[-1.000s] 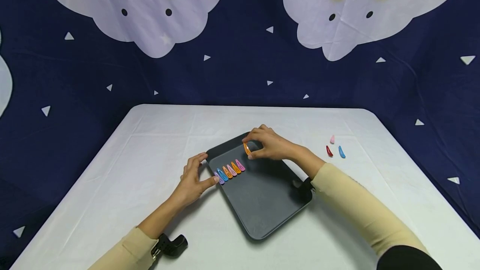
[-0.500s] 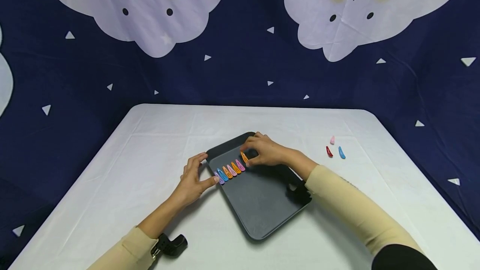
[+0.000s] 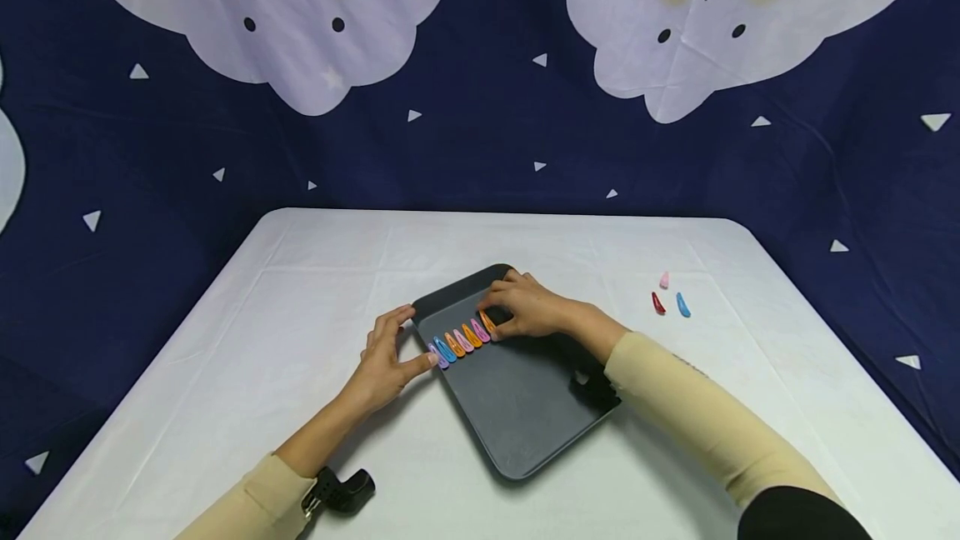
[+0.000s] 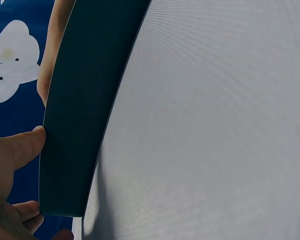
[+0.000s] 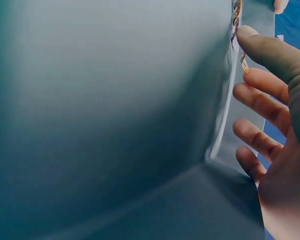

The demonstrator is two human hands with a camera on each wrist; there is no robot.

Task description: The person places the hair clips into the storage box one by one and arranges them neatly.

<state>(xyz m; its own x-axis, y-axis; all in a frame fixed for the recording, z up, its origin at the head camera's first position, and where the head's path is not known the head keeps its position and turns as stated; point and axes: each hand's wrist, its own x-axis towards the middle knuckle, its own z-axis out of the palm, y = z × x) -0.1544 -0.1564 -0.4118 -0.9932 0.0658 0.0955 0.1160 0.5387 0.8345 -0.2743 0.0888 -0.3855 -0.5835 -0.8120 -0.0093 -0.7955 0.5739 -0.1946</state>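
A row of colourful snap hair clips [image 3: 462,340] lies along the left part of the dark grey tray [image 3: 517,415]. My right hand [image 3: 528,307] pinches an orange hair clip [image 3: 487,321] between thumb and fingers at the right end of that row, next to a pink clip [image 3: 480,330]. In the right wrist view, this orange clip [image 5: 244,63] shows between thumb and forefinger. My left hand [image 3: 386,369] rests against the tray's left side and far left corner, thumb and fingers spread. In the left wrist view, the thumb [image 4: 32,142] touches the tray rim.
On the white table [image 3: 247,373], right of the tray, lie a pink clip [image 3: 664,280], a red clip [image 3: 658,303] and a blue clip [image 3: 683,305]. A dark blue cloth [image 3: 480,148] with clouds hangs behind the table.
My right hand has moved left and nearer to me with the orange hair clip, bringing it down to the end of the row. The left hand has stayed on the tray.
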